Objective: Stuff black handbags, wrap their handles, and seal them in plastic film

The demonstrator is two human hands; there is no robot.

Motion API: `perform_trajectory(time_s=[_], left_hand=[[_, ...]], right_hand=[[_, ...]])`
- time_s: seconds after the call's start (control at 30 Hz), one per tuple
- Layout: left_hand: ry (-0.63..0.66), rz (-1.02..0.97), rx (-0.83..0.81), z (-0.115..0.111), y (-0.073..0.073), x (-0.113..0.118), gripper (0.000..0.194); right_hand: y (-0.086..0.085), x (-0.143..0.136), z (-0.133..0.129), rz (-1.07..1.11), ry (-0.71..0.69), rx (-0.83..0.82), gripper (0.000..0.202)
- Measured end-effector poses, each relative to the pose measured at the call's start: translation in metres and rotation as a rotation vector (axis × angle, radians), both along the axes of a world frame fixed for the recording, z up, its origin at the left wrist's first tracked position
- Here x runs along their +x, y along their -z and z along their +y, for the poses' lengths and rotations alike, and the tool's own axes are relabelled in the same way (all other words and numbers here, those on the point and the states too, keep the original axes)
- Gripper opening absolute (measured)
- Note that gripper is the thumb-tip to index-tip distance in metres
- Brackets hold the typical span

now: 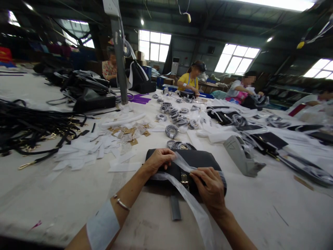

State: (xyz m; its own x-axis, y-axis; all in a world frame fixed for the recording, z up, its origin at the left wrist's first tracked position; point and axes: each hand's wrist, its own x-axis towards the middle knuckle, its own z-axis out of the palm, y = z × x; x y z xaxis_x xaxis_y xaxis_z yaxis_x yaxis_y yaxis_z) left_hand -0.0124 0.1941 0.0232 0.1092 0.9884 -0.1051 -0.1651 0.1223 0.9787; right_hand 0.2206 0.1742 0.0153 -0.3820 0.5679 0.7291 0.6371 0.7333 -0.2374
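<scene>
A black bag [200, 158] with a metal clasp [184, 180] lies flat on the table in front of me. Over its top, my left hand [161, 159] pinches one end of a translucent white strip [182, 162]. My right hand [208, 184] holds the strip's other part beside the clasp, fingers bent together. Another length of white strip [192, 205] curves from the bag's left side down over its front edge toward me. A short grey piece [175, 208] sticks out below the bag.
A grey tape dispenser [241, 156] stands right of the bag. Coiled straps [171, 131] lie behind it. Paper strips [78, 152] and black straps with gold hooks [39, 128] cover the left. A post [121, 62] rises further back; several people sit across the table [145, 232].
</scene>
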Motion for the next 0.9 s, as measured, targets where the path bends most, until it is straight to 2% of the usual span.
perform_trajectory(time_s=[0.23, 0.37, 0.47, 0.53, 0.73, 0.9], left_hand=[[-0.135, 0.021, 0.031, 0.005, 0.009, 0.001, 0.012], [-0.138, 0.012, 0.044, 0.004, 0.006, 0.001, 0.013], [-0.13, 0.014, 0.043, 0.003, 0.005, 0.001, 0.015], [-0.125, 0.017, 0.039, 0.003, 0.005, 0.001, 0.015], [-0.159, 0.048, 0.02, 0.007, 0.011, 0.0, 0.01], [-0.196, 0.103, 0.044, 0.007, 0.009, 0.003, 0.026]], right_hand=[[0.0, 0.004, 0.001, 0.11, -0.048, 0.033, 0.006], [0.002, 0.003, 0.003, -0.007, -0.098, -0.008, 0.005], [-0.001, -0.006, 0.005, -0.11, -0.114, -0.045, 0.026], [-0.004, -0.015, 0.007, -0.155, -0.112, -0.073, 0.031], [-0.009, -0.038, 0.011, -0.19, -0.108, -0.108, 0.023], [-0.009, -0.05, 0.012, -0.169, -0.064, -0.109, 0.012]])
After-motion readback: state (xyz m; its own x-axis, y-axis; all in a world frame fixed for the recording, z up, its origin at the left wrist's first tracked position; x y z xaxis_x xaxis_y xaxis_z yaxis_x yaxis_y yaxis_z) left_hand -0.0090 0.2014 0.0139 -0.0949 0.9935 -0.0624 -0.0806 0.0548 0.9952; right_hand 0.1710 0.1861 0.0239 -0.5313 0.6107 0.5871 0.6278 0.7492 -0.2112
